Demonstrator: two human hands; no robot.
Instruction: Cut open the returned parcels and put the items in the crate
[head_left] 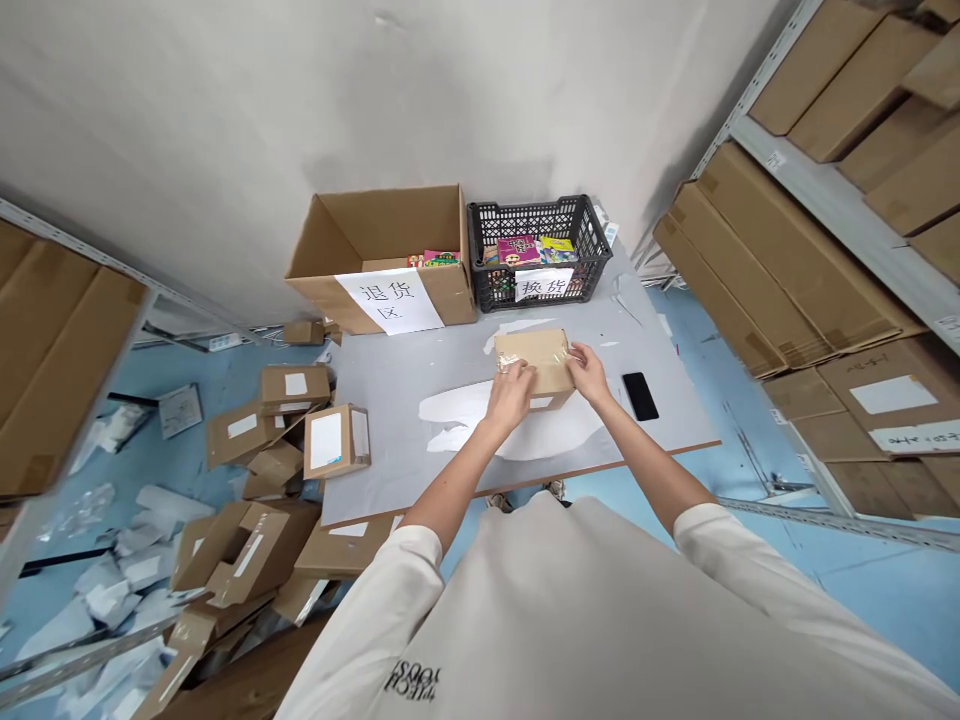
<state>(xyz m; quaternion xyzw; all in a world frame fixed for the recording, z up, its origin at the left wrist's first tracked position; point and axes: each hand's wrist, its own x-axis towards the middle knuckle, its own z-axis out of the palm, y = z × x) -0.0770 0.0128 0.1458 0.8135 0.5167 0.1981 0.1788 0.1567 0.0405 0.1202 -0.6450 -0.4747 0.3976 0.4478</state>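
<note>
A small cardboard box (pixel 531 347) sits on the grey table in front of me, with shiny clear tape across its top. My left hand (pixel 511 394) is closed on its near left side, with bent fingers over the top by the tape. At the right end, my right hand (pixel 589 371) has its fingers closed on the box's edge, where the tape glints; whether they pinch the tape too is hard to see. Under and around the box lies crumpled white wrapping paper (pixel 469 402). A black phone (pixel 640 396) lies to the right of my right hand.
At the back of the table (pixel 397 375) stand a large open carton (pixel 307 290) and a black plastic crate (pixel 487 290), both holding colourful packets. A labelled box (pixel 328 443) stands at the left edge. Opened boxes and paper litter the floor at left; shelves with cartons flank both sides.
</note>
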